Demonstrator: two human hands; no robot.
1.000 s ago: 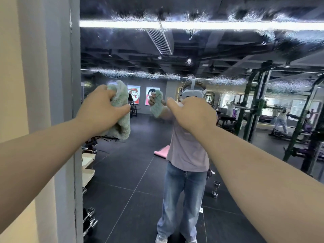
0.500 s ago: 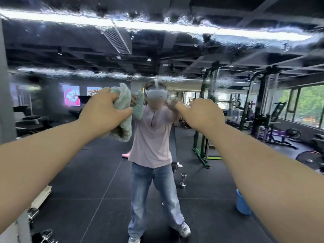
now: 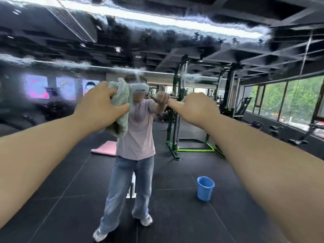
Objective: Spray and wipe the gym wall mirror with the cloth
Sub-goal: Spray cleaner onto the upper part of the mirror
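Observation:
The gym wall mirror (image 3: 228, 50) fills the view, with wet, foamy streaks across its upper part. My left hand (image 3: 100, 106) grips a bunched pale green cloth (image 3: 121, 102) at head height, close to the glass. My right hand (image 3: 196, 109) is raised beside it with fingers curled round a small spray bottle (image 3: 180, 102). Only a white bit of the bottle shows past the index finger. My own reflection stands in the middle of the mirror, arms up.
Everything else is reflection: a blue bucket (image 3: 205, 188) on the black floor, a pink mat (image 3: 105, 148), a green-footed squat rack (image 3: 177, 120), and windows (image 3: 289, 99) at the right.
The view has swung right along the mirror, and the wall edge at the left has left the frame. Both hands stay raised, the cloth still in my left hand.

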